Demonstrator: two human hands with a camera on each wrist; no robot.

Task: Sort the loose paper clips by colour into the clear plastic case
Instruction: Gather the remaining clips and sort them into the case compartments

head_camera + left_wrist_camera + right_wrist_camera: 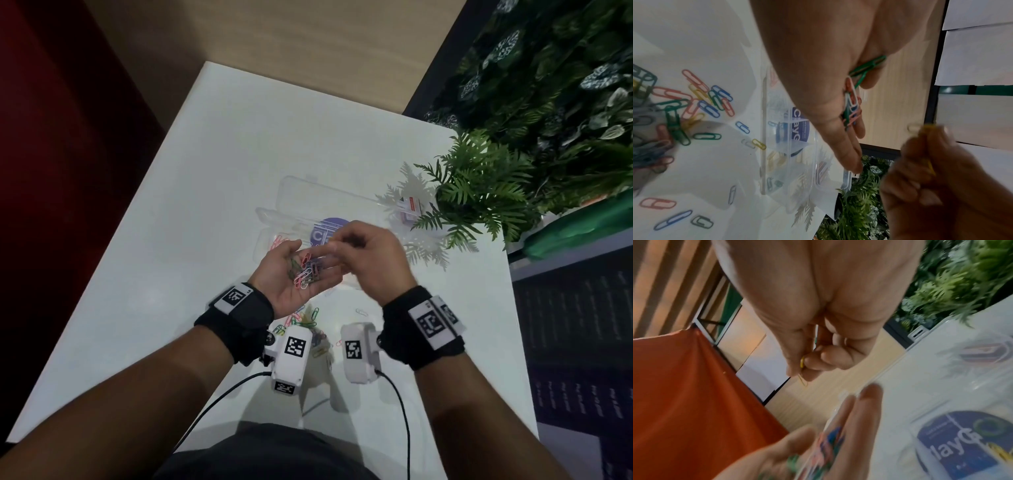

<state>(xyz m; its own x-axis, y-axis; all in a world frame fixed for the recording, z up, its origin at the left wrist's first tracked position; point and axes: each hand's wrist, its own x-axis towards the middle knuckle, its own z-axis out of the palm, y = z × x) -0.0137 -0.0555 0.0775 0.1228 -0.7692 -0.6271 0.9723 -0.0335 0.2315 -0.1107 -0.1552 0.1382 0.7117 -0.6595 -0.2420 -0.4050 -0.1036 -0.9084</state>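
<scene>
My left hand (310,262) is held palm up over the white table (205,205), and a small heap of mixed paper clips (305,272) lies in it across nearly straight fingers. Just above those fingers, my right hand (335,245) pinches a single yellow paper clip (802,364) between thumb and forefinger (920,129). The clear plastic case (270,219) lies open beyond both hands, with pink clips (278,241) in its left compartment and yellow and green ones in others. A pile of loose clips (305,320) in several colours (684,105) sits on the table under my wrists.
A fern (479,185) overhangs the table's right side, with a small white box (411,209) beside it. A round purple label (325,233) shows through the case. One white clip (359,311) lies apart. The table's left edge drops to a dark floor.
</scene>
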